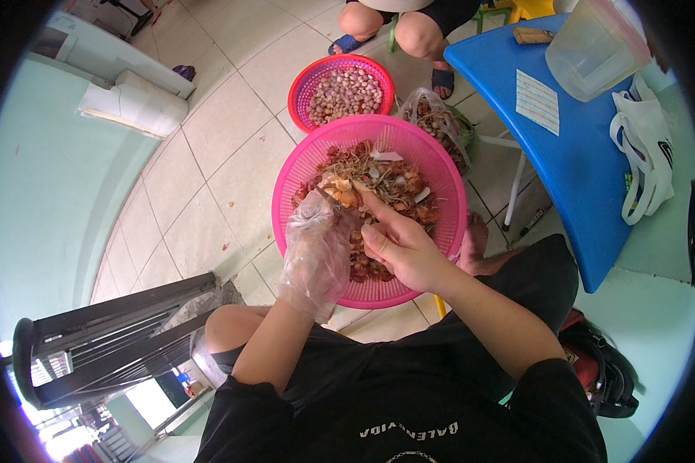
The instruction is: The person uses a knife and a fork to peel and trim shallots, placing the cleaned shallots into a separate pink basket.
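- Blue table: off to the right, apart from both hands, its curved edge facing the work.
- Pink slotted plastic basket: sits low between the knees, loaded with dry reddish-brown skins and stringy roots. It should be light for its bulk and flex slightly; 2 opposite points on the rim look the best hold.
- Red plastic colander: just beyond the basket, filled with pale pinkish shallot-like bulbs. Probably heavier, with a firm, rolling load; best lifted level by its rim.
- Clear plastic bag: right of the colander, holding brownish bulbs; limp, so gather it at the neck.
- Left hand: in a loose clear plastic glove, reaching forward over the basket, fingers closed around a small orange-brown bulb clump. The glove may slip on smooth flesh.
- Right hand: bare, angled in from the right, index finger stretched to the clump, thumb lower and apart. I cannot tell whether it grips anything.
- Orange-brown bulb clump: above the skins, at the left fingertips. Likely light, firm inside, papery and brittle outside; pinch it by its sides.
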Available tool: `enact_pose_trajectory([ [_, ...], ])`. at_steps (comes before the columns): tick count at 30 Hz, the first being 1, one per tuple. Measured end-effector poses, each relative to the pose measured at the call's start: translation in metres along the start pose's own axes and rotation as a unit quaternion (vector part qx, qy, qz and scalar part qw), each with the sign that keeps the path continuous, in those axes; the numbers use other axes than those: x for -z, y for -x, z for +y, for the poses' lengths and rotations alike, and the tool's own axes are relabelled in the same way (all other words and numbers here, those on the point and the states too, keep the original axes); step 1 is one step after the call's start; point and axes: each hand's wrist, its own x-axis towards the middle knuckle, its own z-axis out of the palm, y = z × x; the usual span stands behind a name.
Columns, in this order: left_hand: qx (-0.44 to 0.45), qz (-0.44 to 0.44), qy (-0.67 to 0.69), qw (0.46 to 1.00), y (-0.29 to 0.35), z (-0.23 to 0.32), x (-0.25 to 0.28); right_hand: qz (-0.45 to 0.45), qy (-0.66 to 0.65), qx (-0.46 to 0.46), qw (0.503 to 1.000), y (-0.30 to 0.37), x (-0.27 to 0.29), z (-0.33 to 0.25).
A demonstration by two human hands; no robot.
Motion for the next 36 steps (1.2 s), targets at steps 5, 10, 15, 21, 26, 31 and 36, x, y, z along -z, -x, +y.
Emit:
enact_pose_trajectory([
  [5,-0.053,-0.023,-0.091,0.994,0.001,-0.005,0.007,0.019,0.157,0.041,0.986,0.0,0.001,-0.007],
  [10,-0.054,-0.003,-0.072,0.996,-0.002,-0.012,0.021,0.058,0.222,0.147,0.962,-0.002,-0.003,0.001],
  [15,-0.047,0.014,-0.073,0.996,-0.002,-0.014,0.027,0.067,0.176,0.089,0.978,-0.002,-0.007,0.003],
  [21,-0.029,-0.021,-0.093,0.995,0.006,-0.009,0.012,0.037,-0.113,-0.076,0.99,-0.003,0.004,0.008],
  [26,-0.024,-0.051,-0.074,0.996,0.006,0.002,-0.001,0.03,-0.209,-0.124,0.97,-0.001,0.009,-0.004],
  [31,-0.032,-0.06,-0.046,0.997,0.002,0.001,0.0,0.021,0.067,-0.028,0.997,-0.002,0.005,-0.003],
  [36,-0.034,-0.081,-0.054,0.995,0.002,0.003,0.006,0.01,0.126,0.037,0.991,0.002,-0.001,-0.003],
])
